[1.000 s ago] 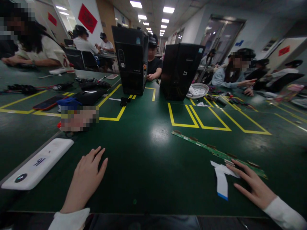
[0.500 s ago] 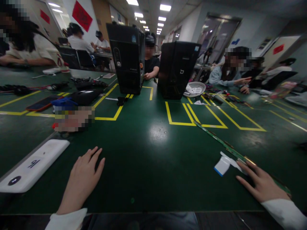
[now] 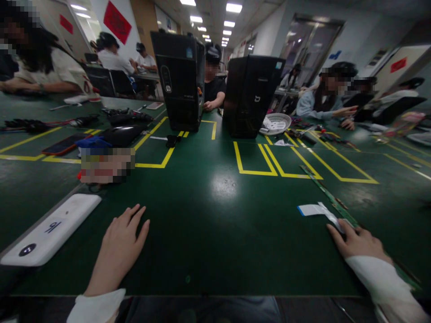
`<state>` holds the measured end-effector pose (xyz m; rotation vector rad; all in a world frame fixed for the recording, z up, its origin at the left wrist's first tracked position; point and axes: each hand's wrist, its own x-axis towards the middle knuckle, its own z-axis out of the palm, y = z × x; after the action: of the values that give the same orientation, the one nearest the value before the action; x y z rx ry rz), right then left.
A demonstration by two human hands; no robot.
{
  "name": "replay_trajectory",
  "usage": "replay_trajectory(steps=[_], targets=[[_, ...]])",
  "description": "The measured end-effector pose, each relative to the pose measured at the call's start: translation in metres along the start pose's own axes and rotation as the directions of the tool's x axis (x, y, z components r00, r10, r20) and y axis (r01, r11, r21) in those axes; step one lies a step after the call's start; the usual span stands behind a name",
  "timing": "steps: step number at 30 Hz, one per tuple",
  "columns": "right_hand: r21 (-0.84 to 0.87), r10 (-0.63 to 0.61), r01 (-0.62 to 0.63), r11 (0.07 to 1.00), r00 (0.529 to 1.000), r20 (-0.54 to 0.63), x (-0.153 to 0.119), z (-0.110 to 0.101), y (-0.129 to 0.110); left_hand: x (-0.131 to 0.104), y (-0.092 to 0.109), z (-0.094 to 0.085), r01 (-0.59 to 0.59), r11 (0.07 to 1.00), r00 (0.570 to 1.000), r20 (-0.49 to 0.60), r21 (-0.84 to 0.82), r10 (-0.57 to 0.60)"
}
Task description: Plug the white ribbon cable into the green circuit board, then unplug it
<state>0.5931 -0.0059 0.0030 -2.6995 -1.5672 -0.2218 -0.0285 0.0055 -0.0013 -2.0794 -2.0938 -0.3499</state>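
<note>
My left hand (image 3: 121, 246) lies flat on the green table (image 3: 215, 242), palm down with fingers apart and nothing in it. At the right, a long thin green circuit strip (image 3: 328, 194) lies slantwise on the table. My right hand (image 3: 362, 240) is over its middle, fingers bent and closed on it; the fingertips are partly hidden. A white ribbon cable (image 3: 311, 209) with a blue end sticks out to the left of the strip, close to the thumb and index finger. The strip's near end shows beyond my right wrist.
A white device (image 3: 63, 229) lies at the left edge. Two black computer towers (image 3: 182, 85) (image 3: 252, 96) stand across the table. Yellow tape (image 3: 257, 172) marks rectangles. Beyond are a white basket (image 3: 276, 123), cables (image 3: 128, 116), a black pouch-like item (image 3: 123, 137) and several seated people.
The circuit strip has shifted right. Its ribbon cable has swung up and now points left. My right hand has moved slightly up, its fingers more bent. My left hand keeps its pose.
</note>
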Motion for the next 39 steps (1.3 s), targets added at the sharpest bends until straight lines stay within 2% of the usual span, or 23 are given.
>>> replay_trajectory(steps=[3, 6, 8, 11, 17, 24, 27, 32, 36, 39], targets=[[0.013, 0.16, -0.161, 0.987, 0.983, 0.089, 0.007, -0.015, -0.021, 0.0, 0.001, -0.001, 0.004, 1.0, 1.0, 0.002, 0.0, -0.004], [0.024, 0.177, -0.183, 0.983, 0.969, 0.173, 0.021, -0.028, -0.033, 0.0, 0.002, -0.002, 0.003, 1.0, 1.0, -0.004, -0.003, -0.003], [0.032, 0.182, -0.19, 0.981, 0.968, 0.173, 0.033, -0.032, -0.036, 0.0, 0.002, -0.001, 0.003, 1.0, 1.0, -0.008, -0.002, -0.003], [0.055, 0.169, -0.179, 0.982, 0.974, 0.15, 0.052, -0.033, -0.037, 0.0, 0.001, 0.0, 0.002, 1.0, 1.0, -0.006, -0.003, -0.002], [0.061, 0.212, -0.225, 0.972, 0.962, 0.173, 0.089, -0.031, -0.041, 0.0, -0.001, 0.0, 0.004, 1.0, 1.0, -0.004, -0.009, -0.004], [0.075, 0.241, -0.262, 0.962, 0.946, 0.217, 0.107, -0.025, -0.039, 0.001, 0.001, -0.004, 0.021, 1.0, 1.0, 0.016, -0.021, -0.021], [0.108, 0.252, -0.275, 0.955, 0.949, 0.192, 0.109, -0.017, -0.038, 0.001, 0.001, -0.003, 0.018, 0.999, 1.0, 0.002, -0.029, -0.018], [0.163, 0.266, -0.275, 0.948, 0.961, 0.074, 0.109, 0.002, -0.035, 0.001, 0.0, -0.002, 0.003, 0.999, 1.0, -0.003, -0.035, -0.003], [0.082, 0.262, -0.262, 0.962, 0.965, 0.01, 0.115, 0.013, -0.028, 0.001, 0.0, -0.003, -0.008, 1.0, 1.0, -0.019, -0.024, 0.008], [0.022, 0.18, -0.18, 0.983, 0.983, -0.035, 0.122, 0.018, -0.022, 0.001, -0.001, -0.003, -0.006, 1.0, 1.0, -0.005, -0.013, 0.006]])
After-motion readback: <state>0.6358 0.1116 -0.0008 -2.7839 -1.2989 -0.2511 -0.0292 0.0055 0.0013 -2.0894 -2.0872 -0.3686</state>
